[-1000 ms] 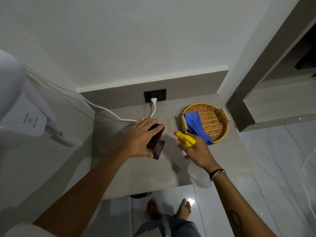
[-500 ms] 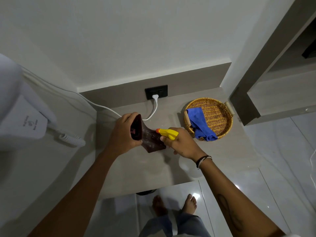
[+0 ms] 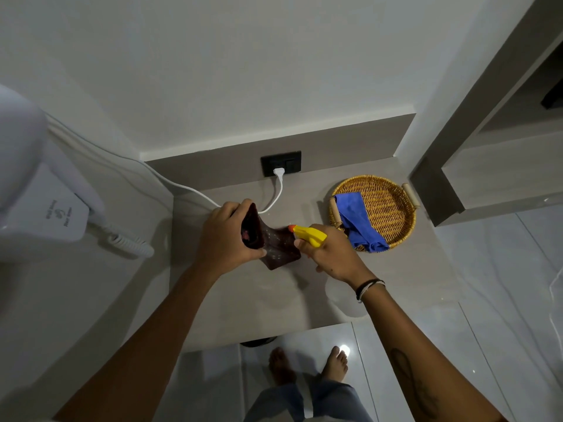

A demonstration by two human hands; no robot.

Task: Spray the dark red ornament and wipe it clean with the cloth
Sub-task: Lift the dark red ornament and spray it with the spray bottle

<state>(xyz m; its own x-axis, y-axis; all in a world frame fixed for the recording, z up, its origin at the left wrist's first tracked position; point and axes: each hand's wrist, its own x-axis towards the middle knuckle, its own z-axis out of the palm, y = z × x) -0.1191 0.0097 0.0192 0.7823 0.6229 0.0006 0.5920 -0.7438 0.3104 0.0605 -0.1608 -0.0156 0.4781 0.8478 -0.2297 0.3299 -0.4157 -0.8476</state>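
Note:
My left hand (image 3: pixel 227 239) grips the dark red ornament (image 3: pixel 275 245) by its top and holds it tilted above the grey counter (image 3: pixel 259 303). Pale droplets speckle its flared lower part. My right hand (image 3: pixel 330 254) is wrapped around a spray bottle (image 3: pixel 307 234) with a yellow head and orange nozzle; the nozzle points left, almost touching the ornament. The bottle's pale body (image 3: pixel 344 295) hangs below my wrist. The blue cloth (image 3: pixel 358 220) lies draped over the left side of a wicker tray (image 3: pixel 393 208), to the right of my right hand.
A white cable (image 3: pixel 278 190) runs from a black wall socket (image 3: pixel 281 162) across the counter's back. A white wall-mounted hair dryer (image 3: pixel 39 202) with a coiled cord sits at the left. A grey cabinet (image 3: pixel 487 166) stands at the right. My bare feet are on the glossy tiled floor below.
My left hand lifted the ornament off the counter and tilted it. My right hand brought the spray nozzle leftward right up to it, and droplets now show on the ornament.

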